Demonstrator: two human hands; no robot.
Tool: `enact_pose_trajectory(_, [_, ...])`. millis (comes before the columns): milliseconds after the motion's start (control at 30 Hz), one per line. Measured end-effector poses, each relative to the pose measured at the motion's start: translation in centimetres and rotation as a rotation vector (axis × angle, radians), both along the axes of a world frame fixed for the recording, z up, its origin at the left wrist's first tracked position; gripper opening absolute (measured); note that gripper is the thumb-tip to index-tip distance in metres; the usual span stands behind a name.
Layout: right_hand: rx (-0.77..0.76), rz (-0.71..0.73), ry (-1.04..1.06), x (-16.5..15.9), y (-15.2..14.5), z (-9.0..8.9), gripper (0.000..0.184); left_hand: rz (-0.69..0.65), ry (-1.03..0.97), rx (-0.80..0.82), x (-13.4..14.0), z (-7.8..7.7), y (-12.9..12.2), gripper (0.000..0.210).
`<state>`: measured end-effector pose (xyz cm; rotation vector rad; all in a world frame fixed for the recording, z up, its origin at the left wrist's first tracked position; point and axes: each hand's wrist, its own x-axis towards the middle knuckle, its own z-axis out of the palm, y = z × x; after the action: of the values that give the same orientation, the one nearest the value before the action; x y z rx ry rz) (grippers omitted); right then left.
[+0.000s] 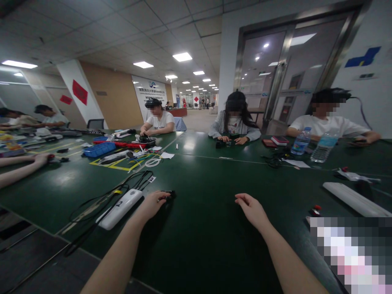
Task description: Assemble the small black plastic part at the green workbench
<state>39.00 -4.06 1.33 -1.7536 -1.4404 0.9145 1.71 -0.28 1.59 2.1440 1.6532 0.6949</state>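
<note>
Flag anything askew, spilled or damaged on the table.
Only untidiness: black cables sprawl in loose loops around the white box marked 2, near the left hand; could snag. No spill or damage visible.

Got both bare forearms [124,243] stretched out front, well apart and angled inward. Holding the left hand [153,203] palm-down-ish, fingers [163,194] drawn into a pinch, and the right hand [251,207] loosely curled, thumb near the fingertips.
</note>
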Motion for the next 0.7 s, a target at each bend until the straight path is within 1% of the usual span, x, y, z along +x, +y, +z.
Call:
enact_pose_trajectory(167, [0.0, -0.002, 0.012, -0.19, -0.22, 0.32, 0.025, 0.009, 0.108, 0.035, 0.17, -0.08, 0.17, 0.033])
enact_pose_trajectory(333, [-0.012, 0.002, 0.025, -0.21, -0.26, 0.37, 0.025, 0.072, 0.129, 0.062, 0.58, -0.23, 0.1, 0.038])
enact_pose_trajectory(467, [-0.018, 0.002, 0.024, -0.09, -0.12, 0.25, 0.027, 0.075, 0.14, 0.048, 0.7, -0.24, 0.05, 0.036])
enact_pose_trajectory(567, [-0.019, 0.003, 0.023, -0.03, -0.03, 0.15, 0.027, 0.065, 0.16, 0.074, 0.55, -0.36, 0.16, 0.037])
enact_pose_trajectory(700, [-0.01, 0.004, 0.022, -0.02, 0.01, 0.07, 0.025, 0.066, 0.22, 0.135, 0.35, -0.47, 0.26, 0.03])
